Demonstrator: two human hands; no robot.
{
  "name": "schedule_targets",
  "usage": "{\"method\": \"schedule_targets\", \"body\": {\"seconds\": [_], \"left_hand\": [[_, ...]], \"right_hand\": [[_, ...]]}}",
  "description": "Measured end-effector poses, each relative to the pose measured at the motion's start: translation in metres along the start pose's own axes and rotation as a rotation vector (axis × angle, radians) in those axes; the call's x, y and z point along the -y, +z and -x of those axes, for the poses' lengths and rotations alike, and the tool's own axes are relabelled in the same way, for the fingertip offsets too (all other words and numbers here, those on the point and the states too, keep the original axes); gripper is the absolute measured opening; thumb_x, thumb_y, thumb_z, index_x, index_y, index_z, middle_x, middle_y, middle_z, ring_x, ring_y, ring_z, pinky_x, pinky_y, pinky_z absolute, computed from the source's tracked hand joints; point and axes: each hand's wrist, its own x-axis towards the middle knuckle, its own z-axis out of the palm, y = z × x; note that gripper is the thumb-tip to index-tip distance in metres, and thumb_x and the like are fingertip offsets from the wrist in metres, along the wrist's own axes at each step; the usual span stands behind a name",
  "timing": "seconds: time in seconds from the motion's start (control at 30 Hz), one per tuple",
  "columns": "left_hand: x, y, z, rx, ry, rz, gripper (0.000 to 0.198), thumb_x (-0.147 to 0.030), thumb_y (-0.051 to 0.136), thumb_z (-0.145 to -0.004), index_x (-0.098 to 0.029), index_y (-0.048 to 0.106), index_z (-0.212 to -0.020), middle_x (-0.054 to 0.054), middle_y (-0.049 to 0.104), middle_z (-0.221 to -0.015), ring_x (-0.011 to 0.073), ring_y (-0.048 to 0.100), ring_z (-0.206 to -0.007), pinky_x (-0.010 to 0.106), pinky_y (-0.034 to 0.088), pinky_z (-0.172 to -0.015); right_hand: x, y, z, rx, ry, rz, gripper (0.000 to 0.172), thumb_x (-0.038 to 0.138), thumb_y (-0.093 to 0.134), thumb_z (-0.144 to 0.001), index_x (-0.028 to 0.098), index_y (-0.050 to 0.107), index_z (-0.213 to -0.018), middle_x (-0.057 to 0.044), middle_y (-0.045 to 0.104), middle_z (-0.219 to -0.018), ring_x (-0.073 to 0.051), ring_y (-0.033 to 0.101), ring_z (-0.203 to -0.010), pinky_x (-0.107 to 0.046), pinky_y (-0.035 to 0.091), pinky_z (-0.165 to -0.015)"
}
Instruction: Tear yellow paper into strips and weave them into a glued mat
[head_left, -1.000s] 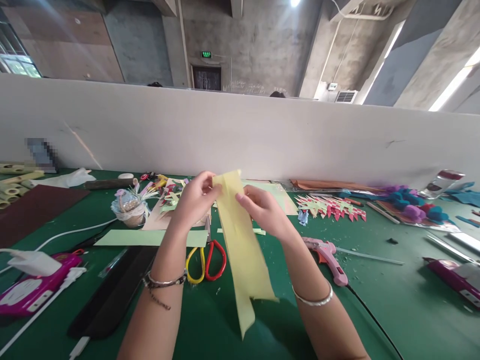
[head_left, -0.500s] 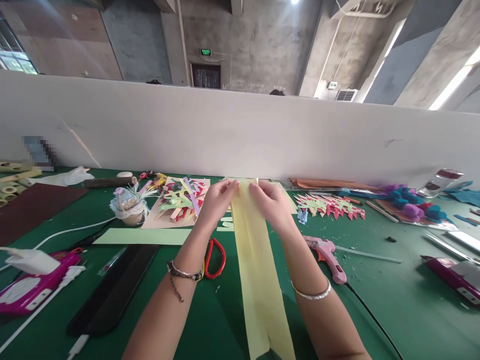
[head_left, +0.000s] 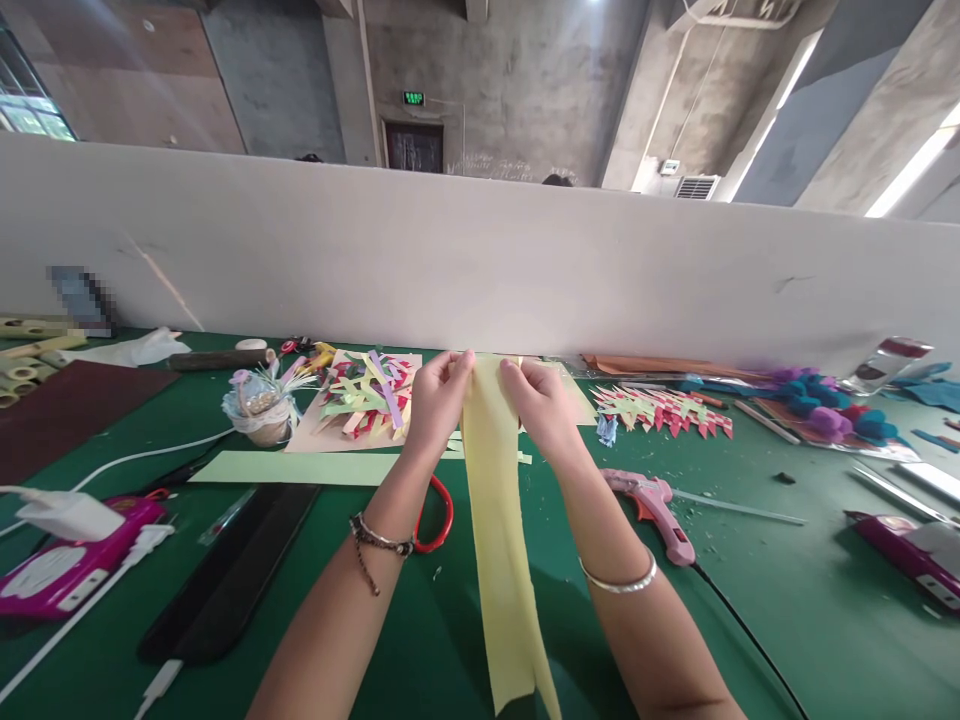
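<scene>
A long pale yellow paper strip [head_left: 496,520] hangs from both hands toward me, its near end curling at the bottom of the view. My left hand [head_left: 442,395] pinches the far end at its left edge. At the right edge, my right hand [head_left: 541,400] pinches the same end between thumb and fingers. Red-handled scissors [head_left: 442,520] lie on the table beside my left wrist, partly hidden by the forearm. Behind the strip are small light green paper pieces [head_left: 525,458], mostly covered. Right of my right forearm rests a pink glue gun [head_left: 656,510].
A light green strip [head_left: 292,468] lies left, across a black case [head_left: 232,570]. Beyond are a wrapped small pot [head_left: 262,415], colourful paper scraps [head_left: 367,395] and a woven paper piece [head_left: 667,410]. Purple devices [head_left: 82,560] with cables flank the left. A white partition [head_left: 480,260] closes the back.
The strip's lower part has swung left and narrowed, with its right edge folding. Both hands still pinch its far end. More of the green paper pieces shows to the strip's right.
</scene>
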Motion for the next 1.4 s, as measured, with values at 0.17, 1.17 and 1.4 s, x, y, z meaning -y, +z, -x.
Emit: {"method": "schedule_targets", "body": {"seconds": [0.17, 1.17, 1.4], "left_hand": [[0.000, -0.001, -0.001, -0.027, 0.028, -0.047, 0.035, -0.047, 0.050, -0.078, -0.018, 0.045, -0.060, -0.006, 0.029, -0.054, 0.0083, 0.030, -0.050, 0.020, 0.025, -0.047], [-0.007, -0.004, -0.003, 0.343, -0.194, 0.029, 0.033, -0.044, 0.057, -0.074, -0.017, 0.061, -0.091, 0.005, 0.066, -0.084, 0.0198, 0.061, -0.082, 0.026, 0.047, -0.065], [-0.008, 0.004, 0.006, 0.007, 0.144, -0.382, 0.025, -0.037, 0.044, -0.082, -0.018, 0.049, -0.068, -0.004, 0.045, -0.053, 0.0102, 0.042, -0.050, 0.021, 0.029, -0.046]], "right_hand": [[-0.004, 0.003, -0.001, 0.019, 0.014, -0.009, 0.037, 0.040, 0.042, -0.081, 0.020, 0.027, -0.052, 0.007, 0.024, -0.045, -0.005, 0.030, -0.038, -0.020, 0.023, -0.037], [-0.009, -0.008, -0.007, -0.156, -0.031, -0.147, 0.041, 0.043, 0.042, -0.084, 0.020, 0.031, -0.052, 0.007, 0.032, -0.040, -0.005, 0.035, -0.034, -0.019, 0.027, -0.035], [0.003, -0.012, 0.000, 0.003, 0.018, 0.032, 0.046, 0.049, 0.051, -0.077, 0.017, 0.040, -0.046, 0.004, 0.038, -0.037, -0.005, 0.035, -0.035, -0.019, 0.027, -0.037]]}}
